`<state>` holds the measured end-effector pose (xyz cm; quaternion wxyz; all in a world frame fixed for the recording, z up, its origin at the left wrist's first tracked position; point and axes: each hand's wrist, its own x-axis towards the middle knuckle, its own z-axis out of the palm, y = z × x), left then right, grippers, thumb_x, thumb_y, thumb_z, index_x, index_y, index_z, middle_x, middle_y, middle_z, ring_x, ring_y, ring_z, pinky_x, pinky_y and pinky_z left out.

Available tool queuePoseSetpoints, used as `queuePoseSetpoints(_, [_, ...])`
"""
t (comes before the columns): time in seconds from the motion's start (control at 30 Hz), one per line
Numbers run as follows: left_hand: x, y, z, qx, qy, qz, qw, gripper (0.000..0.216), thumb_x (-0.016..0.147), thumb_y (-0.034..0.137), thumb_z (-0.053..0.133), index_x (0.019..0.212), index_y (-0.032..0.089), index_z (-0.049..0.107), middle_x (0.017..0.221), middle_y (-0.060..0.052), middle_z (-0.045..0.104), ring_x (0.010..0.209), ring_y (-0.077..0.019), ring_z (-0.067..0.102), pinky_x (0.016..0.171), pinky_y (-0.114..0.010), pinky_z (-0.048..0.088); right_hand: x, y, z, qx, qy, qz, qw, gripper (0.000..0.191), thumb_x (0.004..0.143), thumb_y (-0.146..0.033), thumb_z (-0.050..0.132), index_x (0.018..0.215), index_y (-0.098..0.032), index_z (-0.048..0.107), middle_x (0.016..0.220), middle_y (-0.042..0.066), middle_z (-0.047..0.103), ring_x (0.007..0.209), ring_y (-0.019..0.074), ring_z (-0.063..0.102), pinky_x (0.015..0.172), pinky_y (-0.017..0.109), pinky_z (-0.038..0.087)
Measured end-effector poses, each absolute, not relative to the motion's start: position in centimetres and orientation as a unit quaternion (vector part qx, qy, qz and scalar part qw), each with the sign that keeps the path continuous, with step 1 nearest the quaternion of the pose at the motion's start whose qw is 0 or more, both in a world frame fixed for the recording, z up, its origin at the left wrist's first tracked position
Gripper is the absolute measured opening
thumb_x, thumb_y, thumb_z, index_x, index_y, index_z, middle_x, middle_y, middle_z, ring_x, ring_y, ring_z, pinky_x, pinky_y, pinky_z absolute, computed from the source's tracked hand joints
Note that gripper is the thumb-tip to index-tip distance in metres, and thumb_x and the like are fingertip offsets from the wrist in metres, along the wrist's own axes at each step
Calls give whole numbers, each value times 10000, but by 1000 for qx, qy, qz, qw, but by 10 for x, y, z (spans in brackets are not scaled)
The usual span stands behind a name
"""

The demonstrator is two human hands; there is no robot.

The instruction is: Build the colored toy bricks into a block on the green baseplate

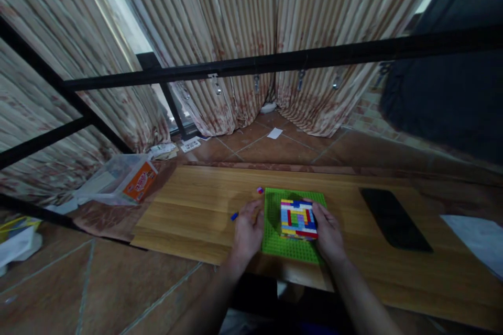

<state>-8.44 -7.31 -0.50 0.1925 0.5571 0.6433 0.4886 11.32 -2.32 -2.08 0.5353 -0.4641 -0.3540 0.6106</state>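
Observation:
A green baseplate (275, 220) lies on a low wooden board (188, 209). A square block of multicoloured bricks (298, 218) is built on the plate's right half. My left hand (248, 227) rests at the plate's left edge, fingers curled together against the edge. My right hand (328, 230) sits at the block's right side, its fingers touching the bricks. A small blue brick (234, 215) lies loose just left of my left hand. A tiny red and blue piece (260, 189) sits beyond the plate's far left corner.
A black flat slab (395, 218) lies on the board to the right. A clear plastic box with an orange label (126, 178) stands at the left. A black metal frame (275, 60) crosses overhead, curtains hang behind, and white paper (477, 235) lies far right.

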Motion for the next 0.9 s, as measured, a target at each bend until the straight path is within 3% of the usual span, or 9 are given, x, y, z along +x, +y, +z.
queuePoseSetpoints(0.23, [-150, -98, -14, 551, 722, 413, 66, 243, 815, 195, 579, 1046, 205, 653, 1030, -76, 682, 1003, -244, 629, 916, -450, 519, 112, -23, -19, -466, -351, 603, 545, 436, 760, -563, 704, 1038, -228, 729, 873, 15, 757, 628, 152, 658, 550, 248, 528])
queuePoseSetpoints(0.4, [-150, -99, -9, 577, 753, 313, 47, 148, 808, 172, 598, 931, 203, 675, 1003, -77, 677, 978, -255, 602, 921, -445, 497, 111, -23, -20, -465, -350, 601, 547, 449, 762, -571, 697, 1042, -221, 727, 877, 21, 756, 633, 156, 665, 554, 255, 532])
queuePoseSetpoints(0.6, [-146, -96, -4, 586, 743, 310, 87, 140, 849, 163, 530, 881, 198, 661, 940, -72, 680, 918, -233, 620, 876, -398, 498, 111, -22, -19, -468, -358, 595, 547, 458, 754, -572, 703, 1043, -218, 728, 852, 25, 758, 645, 172, 670, 523, 252, 510])
queuePoseSetpoints(0.9, [-107, -91, 26, 533, 659, 443, 293, 99, 828, 252, 584, 886, 193, 637, 845, -19, 708, 810, -170, 671, 764, -294, 517, 109, -21, -18, -447, -352, 606, 556, 475, 747, -592, 699, 1036, -217, 731, 789, 18, 750, 590, 156, 649, 539, 257, 508])
